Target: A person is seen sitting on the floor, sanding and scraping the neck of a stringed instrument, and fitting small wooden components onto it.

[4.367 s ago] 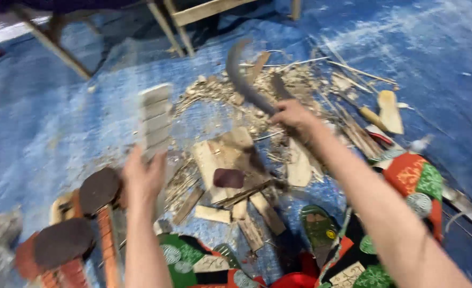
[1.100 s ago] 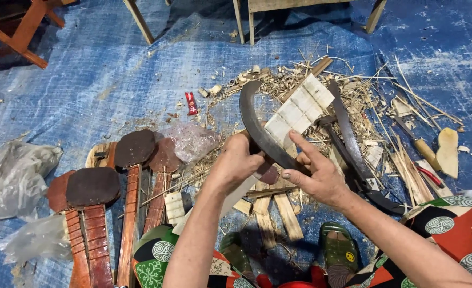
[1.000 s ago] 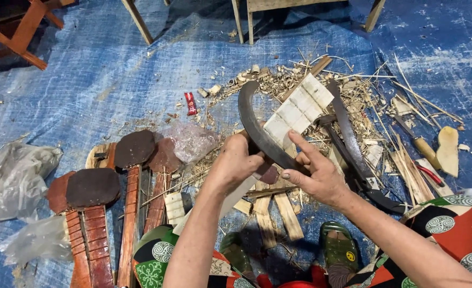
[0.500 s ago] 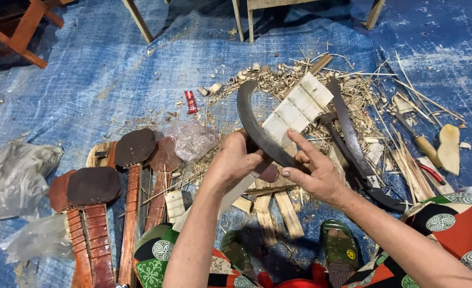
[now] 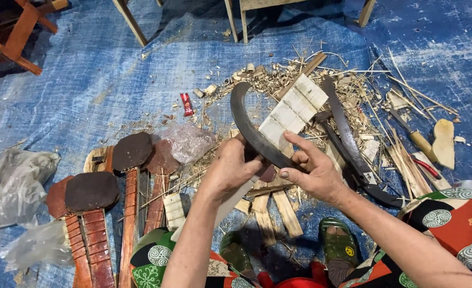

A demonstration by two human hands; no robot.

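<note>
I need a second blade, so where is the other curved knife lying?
In the head view, the second curved knife lies on the blue tarp right of the hands, beside the notched pale wood piece, among shavings.

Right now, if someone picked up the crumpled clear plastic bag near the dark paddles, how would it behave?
The clear plastic bag would probably be floppy and very light: it looks thin and crumpled. It may feel slippery and keep no shape, as it sags over the wood shavings.

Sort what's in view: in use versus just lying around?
In use: left hand and right hand gripping the curved blade; pale notched wood piece held behind it.

Lying about: second curved blade, brown paddle-shaped pieces, wood shavings, clear plastic bag, blue tarp.
</note>
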